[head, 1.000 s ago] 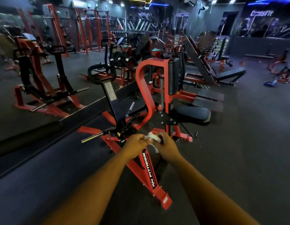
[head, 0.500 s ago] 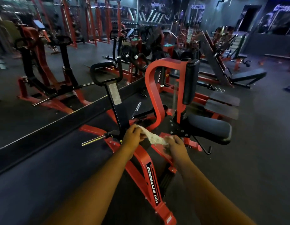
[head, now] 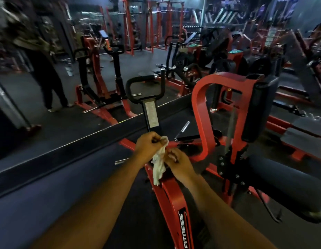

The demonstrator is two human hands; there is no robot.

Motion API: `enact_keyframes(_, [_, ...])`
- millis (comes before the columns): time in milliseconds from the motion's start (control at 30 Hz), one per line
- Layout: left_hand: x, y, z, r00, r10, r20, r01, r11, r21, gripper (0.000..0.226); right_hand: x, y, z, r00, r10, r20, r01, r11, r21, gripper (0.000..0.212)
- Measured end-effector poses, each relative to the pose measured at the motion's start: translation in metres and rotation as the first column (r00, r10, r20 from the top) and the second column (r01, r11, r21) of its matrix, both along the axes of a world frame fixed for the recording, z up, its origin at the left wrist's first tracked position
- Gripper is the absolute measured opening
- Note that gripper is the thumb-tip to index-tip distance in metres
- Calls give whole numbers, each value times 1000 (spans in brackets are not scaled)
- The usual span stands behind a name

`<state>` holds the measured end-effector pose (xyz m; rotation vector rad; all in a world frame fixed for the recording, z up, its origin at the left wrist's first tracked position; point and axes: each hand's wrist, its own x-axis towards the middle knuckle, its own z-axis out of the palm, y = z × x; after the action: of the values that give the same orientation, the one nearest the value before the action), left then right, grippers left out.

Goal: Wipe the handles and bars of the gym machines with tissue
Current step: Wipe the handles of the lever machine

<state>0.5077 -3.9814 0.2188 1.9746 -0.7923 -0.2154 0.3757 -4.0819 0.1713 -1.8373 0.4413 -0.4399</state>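
Two bare hands meet low in the middle of the head view, over the red frame of a gym machine [head: 171, 198]. Left hand [head: 148, 147] is clenched, its fingers curled round the upper end of a crumpled white tissue [head: 158, 168]; a small wad of the tissue shows at the thumb side of the fist. Right hand [head: 179, 163] sits just beside and a little lower, its fingers bent in toward the tissue's edge, and it appears to pinch the sheet there, though the contact is half hidden by the knuckles. From between both hands the tissue hangs down loose, its lower end lying against the slanted red beam, which carries white lettering reading "FITNESS".

Behind the left fist rises a black upright post [head: 152, 115] with a pale label plate, topped by a black looped handle [head: 144, 87]. A short chrome peg [head: 182, 129] sticks out near the post's base. To the right stands a curved red arch [head: 202, 108] next to a black chest pad [head: 256, 108], and a black padded seat [head: 285, 178] juts toward the right edge. A long dark strip divides the grey floor [head: 48, 186] diagonally. Farther back are more red and black machines and racks, blurred by motion. At the left a person in dark trousers [head: 48, 78] stands on the floor.
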Motion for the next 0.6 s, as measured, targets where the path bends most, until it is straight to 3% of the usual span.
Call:
enact_keyframes(133, [34,0,2,991,89,-103,-97,992,-77,27,36,-26,0,997,-83,6,83,995,60,17])
enact_keyframes(233, [59,-1,1,986,116,-123,-128,987,-94,26,63,-37,2,999,-35,24,33,996,83,13])
enact_keyframes(367, [96,-12,-1,992,45,-115,-54,995,-78,21,112,-35,15,992,107,71,-101,991,-84,12])
enact_keyframes(433, [119,-17,-1,994,30,-107,-38,996,-75,19,140,-37,15,996,84,43,-78,990,-121,4])
enact_keyframes(600, [200,-15,-1,999,-6,-41,5,1000,-9,10,202,-51,3,998,-15,-55,6,987,-162,17])
